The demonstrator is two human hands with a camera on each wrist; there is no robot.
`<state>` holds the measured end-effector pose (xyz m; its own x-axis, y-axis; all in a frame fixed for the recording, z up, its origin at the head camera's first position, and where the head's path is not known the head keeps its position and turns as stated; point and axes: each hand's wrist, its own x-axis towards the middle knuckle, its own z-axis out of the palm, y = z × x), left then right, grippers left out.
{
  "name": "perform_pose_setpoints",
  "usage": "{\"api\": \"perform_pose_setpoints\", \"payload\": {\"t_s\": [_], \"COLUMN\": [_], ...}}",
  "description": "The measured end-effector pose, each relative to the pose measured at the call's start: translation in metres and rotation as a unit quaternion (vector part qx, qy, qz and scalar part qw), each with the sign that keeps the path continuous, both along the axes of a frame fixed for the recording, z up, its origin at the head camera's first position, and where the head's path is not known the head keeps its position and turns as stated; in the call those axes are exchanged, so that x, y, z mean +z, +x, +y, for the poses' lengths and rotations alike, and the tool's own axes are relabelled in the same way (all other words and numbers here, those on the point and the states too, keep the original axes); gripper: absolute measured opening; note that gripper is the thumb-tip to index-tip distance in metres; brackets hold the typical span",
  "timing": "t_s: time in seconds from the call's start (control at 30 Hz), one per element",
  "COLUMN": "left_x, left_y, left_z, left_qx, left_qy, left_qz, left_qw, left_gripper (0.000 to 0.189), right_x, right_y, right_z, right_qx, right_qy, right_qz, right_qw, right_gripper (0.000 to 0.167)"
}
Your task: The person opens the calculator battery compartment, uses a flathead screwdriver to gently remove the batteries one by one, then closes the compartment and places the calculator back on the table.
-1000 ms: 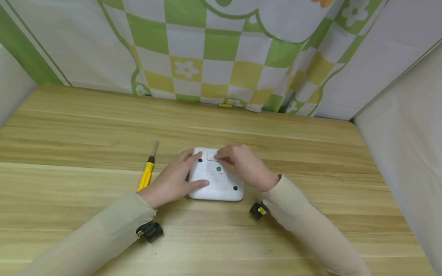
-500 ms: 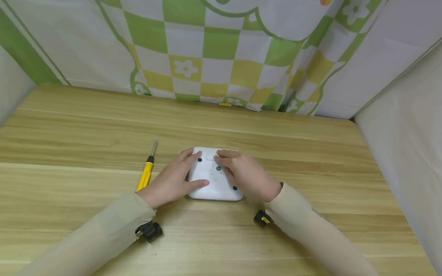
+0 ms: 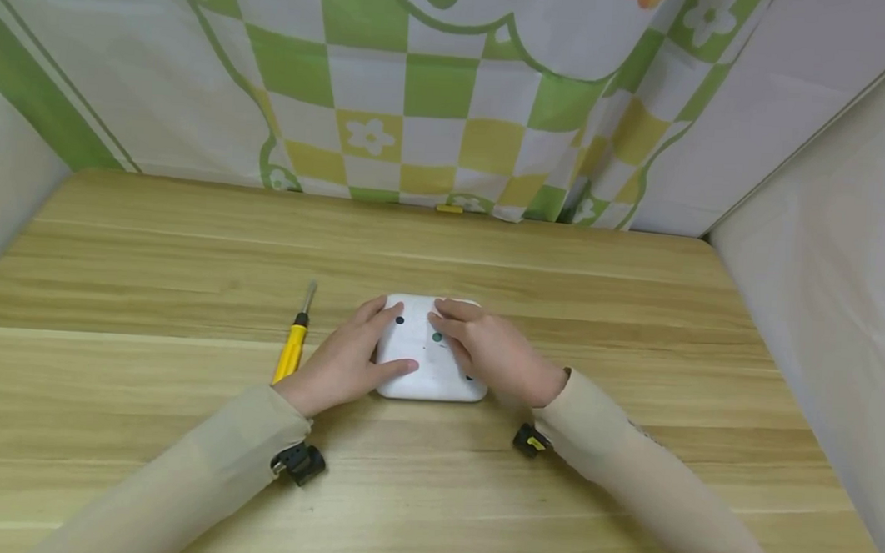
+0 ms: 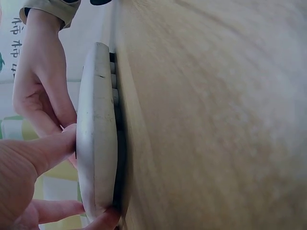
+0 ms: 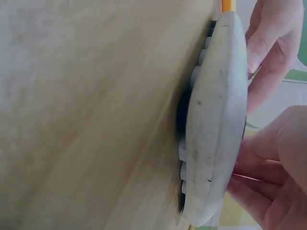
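Observation:
A white calculator point(image 3: 437, 381) lies face down on the table, its rows of keys showing underneath in both wrist views. Its back has dark round feet and a green dot. My left hand point(image 3: 348, 357) grips the left side, thumb on the back and fingers round the edge; the left wrist view shows this thumb point(image 4: 55, 148) close up. On the upper right of the back rest the fingers of my right hand point(image 3: 502, 351), fairly straight, near the battery cover point(image 3: 415, 308). The right hand hides part of that cover. A yellow screwdriver point(image 3: 294, 344) lies left of the calculator.
The wooden table point(image 3: 599, 301) reaches back to a green and white checked curtain point(image 3: 441, 88). A small yellow piece point(image 3: 449, 209) lies at its rear edge. Black wrist cameras hang beneath both sleeves.
My right fingers, which pinched at the small cover a second ago, now lie flatter across the back. The cover has gone from slightly raised to level. The left hand stays put.

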<state>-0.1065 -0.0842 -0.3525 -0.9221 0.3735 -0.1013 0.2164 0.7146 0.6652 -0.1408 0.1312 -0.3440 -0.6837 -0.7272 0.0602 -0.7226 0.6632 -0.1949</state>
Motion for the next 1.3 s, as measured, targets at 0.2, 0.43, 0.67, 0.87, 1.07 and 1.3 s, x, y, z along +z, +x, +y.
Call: {"api": "perform_pose_setpoints", "payload": {"t_s": [0.2,0.43,0.67,0.87,1.07,1.3], "left_x": [0.000,0.002,0.006,0.005,0.003,0.004], "left_y": [-0.001,0.000,0.000,-0.001,-0.004,-0.006], "left_z": [0.000,0.002,0.006,0.005,0.003,0.005], "left_qx": [0.003,0.013,0.041,0.049,0.045,0.054], "left_qy": [0.001,0.001,-0.010,-0.015,-0.014,-0.011], "left_qz": [-0.005,0.006,-0.011,-0.024,-0.021,-0.039], "left_qw": [1.0000,0.9999,0.9990,0.9984,0.9987,0.9977], "left_gripper": [0.077,0.075,0.080,0.080,0.076,0.074], "right_x": [-0.002,-0.002,-0.001,0.001,0.003,0.002], "right_y": [0.000,0.003,0.009,0.013,0.015,0.017], "right_z": [0.006,0.013,0.018,0.019,0.018,0.017], "right_qx": [-0.010,-0.080,-0.117,-0.128,-0.132,-0.134], "right_qy": [-0.037,-0.060,-0.067,-0.065,-0.058,-0.063], "right_qz": [-0.028,-0.063,-0.063,-0.080,-0.089,-0.085], "right_qw": [0.9989,0.9930,0.9889,0.9863,0.9856,0.9853], "right_gripper": [0.036,0.043,0.043,0.047,0.052,0.055]}}
